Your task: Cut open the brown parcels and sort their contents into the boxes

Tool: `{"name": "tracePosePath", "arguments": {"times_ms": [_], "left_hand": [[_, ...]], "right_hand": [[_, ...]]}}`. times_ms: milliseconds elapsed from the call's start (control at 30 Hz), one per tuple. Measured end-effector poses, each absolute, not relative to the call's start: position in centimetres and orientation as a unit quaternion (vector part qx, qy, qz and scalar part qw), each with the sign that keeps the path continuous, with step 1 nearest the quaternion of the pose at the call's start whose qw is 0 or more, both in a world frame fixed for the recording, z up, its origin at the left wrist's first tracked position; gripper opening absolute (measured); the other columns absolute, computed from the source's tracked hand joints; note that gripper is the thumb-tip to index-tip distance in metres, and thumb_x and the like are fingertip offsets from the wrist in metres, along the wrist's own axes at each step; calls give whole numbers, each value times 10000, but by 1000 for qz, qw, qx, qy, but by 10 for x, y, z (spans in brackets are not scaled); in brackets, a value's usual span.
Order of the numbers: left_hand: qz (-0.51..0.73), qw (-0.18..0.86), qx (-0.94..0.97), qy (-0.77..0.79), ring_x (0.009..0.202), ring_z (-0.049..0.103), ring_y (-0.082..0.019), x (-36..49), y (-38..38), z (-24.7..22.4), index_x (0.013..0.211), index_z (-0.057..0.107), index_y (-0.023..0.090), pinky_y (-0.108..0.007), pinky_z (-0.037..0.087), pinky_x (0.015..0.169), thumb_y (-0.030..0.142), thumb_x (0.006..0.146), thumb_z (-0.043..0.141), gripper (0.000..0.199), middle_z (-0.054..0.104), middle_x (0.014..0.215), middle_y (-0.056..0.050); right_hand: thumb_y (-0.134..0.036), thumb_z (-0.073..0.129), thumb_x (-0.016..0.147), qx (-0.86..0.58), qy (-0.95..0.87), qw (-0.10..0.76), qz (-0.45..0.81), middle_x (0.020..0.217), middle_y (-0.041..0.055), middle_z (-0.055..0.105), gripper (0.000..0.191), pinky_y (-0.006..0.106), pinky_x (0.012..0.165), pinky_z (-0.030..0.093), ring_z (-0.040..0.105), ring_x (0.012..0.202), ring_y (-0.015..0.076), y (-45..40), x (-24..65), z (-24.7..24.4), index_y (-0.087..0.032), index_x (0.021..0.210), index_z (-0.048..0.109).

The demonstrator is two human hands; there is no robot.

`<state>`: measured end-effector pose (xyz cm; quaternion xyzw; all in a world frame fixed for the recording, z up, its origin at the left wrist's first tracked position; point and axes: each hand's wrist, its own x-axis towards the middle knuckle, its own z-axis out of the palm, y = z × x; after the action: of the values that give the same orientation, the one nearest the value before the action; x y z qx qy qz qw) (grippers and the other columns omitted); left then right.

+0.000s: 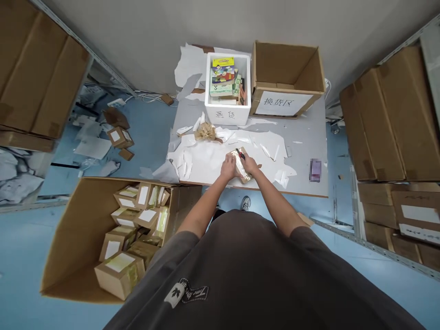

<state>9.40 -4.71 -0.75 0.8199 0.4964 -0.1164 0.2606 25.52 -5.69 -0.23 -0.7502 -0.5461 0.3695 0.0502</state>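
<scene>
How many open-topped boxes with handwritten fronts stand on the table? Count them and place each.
2: the white foam box holding books, straight beyond the left hand, and the brown cardboard box to the foam box's right. No third one shows.

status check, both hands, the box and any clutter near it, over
Left hand against taped box; right hand gripping red-and-black tool over it. Box on table, torn white sheeting around it. Crumpled brown wad off to the left.
</scene>
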Motion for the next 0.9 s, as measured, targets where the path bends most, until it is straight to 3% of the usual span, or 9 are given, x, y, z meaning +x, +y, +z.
{"name": "tracePosePath", "arguments": {"times_ms": [167, 367, 700, 900], "left_hand": [[-101, 271, 819, 496, 1724, 25, -404, 89, -47, -12, 1775, 173, 115, -483, 223, 1369, 734, 838, 799, 1286, 186, 1832, -222], [-95, 277, 805, 516, 1723, -34, -407, 87, -50, -11, 1798, 116, 193, -526, 196, 1369, 761, 836, 774, 1296, 182, 1854, -133], [-104, 296, 791, 526, 1715, -50, -442, 83, -48, -5, 1798, 116, 279, -559, 215, 1362, 822, 776, 797, 1343, 116, 1872, -86], [-119, 297, 781, 536, 1706, -103, -453, 85, -50, -8, 1796, 114, 310, -609, 168, 1369, 835, 758, 795, 1348, 74, 1879, -48]], "right_hand": [[-415, 397, 1156, -773, -539, -54, 331, 1323, 190, 747, 446, 466, 1063, 521, 685, 1278, 371, -52, 236, 6, -182, 1514, 523], [-451, 641, 1059, -765, -544, -112, 327, 1419, 272, 695, 607, 454, 1097, 509, 656, 1351, 390, -43, 226, 15, -135, 1550, 476], [-372, 858, 930, -762, -526, -164, 341, 1414, 284, 685, 611, 413, 1048, 536, 659, 1365, 358, -49, 228, 35, -108, 1403, 577], [-258, 916, 857, -759, -525, -204, 325, 1353, 257, 720, 638, 450, 1048, 565, 687, 1340, 378, -61, 227, 40, -121, 1402, 614]]}}
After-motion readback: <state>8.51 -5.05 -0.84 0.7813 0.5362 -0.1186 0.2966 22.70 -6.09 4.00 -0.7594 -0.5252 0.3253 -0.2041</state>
